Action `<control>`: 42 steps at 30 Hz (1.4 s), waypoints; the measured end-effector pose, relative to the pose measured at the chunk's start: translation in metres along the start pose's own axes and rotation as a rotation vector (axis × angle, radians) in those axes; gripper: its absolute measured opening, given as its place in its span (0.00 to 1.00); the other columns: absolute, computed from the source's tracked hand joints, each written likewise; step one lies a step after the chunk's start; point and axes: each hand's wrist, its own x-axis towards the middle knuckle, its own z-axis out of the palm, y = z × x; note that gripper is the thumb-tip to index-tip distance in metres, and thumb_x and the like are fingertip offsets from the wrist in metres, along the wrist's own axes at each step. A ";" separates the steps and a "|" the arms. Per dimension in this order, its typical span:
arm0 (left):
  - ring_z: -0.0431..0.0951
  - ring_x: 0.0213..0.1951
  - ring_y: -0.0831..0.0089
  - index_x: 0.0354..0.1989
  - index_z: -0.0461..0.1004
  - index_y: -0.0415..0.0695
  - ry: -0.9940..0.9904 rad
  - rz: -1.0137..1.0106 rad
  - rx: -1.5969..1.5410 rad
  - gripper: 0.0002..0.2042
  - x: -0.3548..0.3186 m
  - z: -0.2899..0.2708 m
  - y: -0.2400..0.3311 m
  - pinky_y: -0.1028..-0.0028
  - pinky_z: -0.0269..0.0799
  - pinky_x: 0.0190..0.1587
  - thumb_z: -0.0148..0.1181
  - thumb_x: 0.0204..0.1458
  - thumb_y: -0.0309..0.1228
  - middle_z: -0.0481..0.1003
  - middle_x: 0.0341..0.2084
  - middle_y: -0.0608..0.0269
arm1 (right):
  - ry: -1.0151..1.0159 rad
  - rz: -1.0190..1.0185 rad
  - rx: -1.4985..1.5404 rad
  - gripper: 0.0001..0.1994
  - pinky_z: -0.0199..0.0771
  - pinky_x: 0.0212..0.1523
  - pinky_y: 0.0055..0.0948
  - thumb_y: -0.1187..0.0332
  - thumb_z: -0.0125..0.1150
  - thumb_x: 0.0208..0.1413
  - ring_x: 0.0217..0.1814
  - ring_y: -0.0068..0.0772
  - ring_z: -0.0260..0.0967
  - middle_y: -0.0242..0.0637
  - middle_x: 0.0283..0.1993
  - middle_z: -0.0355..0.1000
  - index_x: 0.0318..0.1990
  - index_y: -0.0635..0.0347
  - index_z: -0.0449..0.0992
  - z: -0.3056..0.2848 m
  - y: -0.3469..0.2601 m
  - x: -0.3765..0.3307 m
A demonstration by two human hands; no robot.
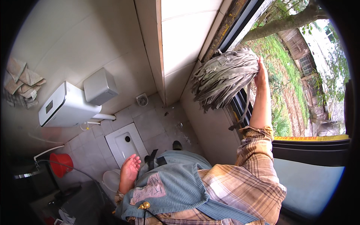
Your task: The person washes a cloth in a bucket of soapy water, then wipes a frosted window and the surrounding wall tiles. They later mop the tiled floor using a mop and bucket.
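Note:
My right hand point(260, 75) is raised to the open window and grips the top of a grey-brown strip mop head point(223, 77), whose strands hang down over the window sill point(237, 107). The mop's handle is hidden. My left hand point(130, 169) hangs low beside my body, fingers apart and empty, above the tiled floor near a white squat toilet pan point(123, 144). My plaid sleeve point(258, 165) and blue-grey apron fill the lower middle.
A white wall-mounted water heater point(65, 105) and grey cistern box point(99, 86) hang at left, with cloths point(20, 84) above. A red bucket point(61, 164) and white bowl point(111, 180) stand on the floor. A tiled pillar point(176, 48) rises ahead; trees and ground show outside.

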 end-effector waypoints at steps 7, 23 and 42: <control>0.72 0.36 0.70 0.45 0.69 0.40 0.001 -0.001 -0.001 0.13 -0.002 0.001 -0.002 0.74 0.68 0.37 0.51 0.53 0.30 0.74 0.36 0.59 | 0.081 0.076 0.071 0.26 0.63 0.55 0.33 0.50 0.49 0.58 0.52 0.35 0.66 0.42 0.52 0.68 0.52 0.65 0.68 -0.029 0.014 0.018; 0.74 0.35 0.68 0.45 0.70 0.40 0.030 0.007 -0.011 0.12 0.001 -0.006 -0.007 0.73 0.69 0.35 0.51 0.53 0.30 0.74 0.35 0.57 | 0.520 -0.605 -0.559 0.16 0.62 0.54 0.26 0.63 0.54 0.55 0.50 0.30 0.68 0.42 0.47 0.72 0.47 0.64 0.74 -0.026 -0.008 0.019; 0.76 0.34 0.67 0.44 0.70 0.43 0.098 0.030 -0.094 0.10 0.012 -0.060 -0.031 0.73 0.71 0.35 0.53 0.53 0.29 0.75 0.36 0.58 | -0.760 -0.209 -0.730 0.17 0.73 0.35 0.29 0.74 0.58 0.49 0.36 0.34 0.71 0.44 0.50 0.63 0.48 0.61 0.69 0.193 0.150 -0.260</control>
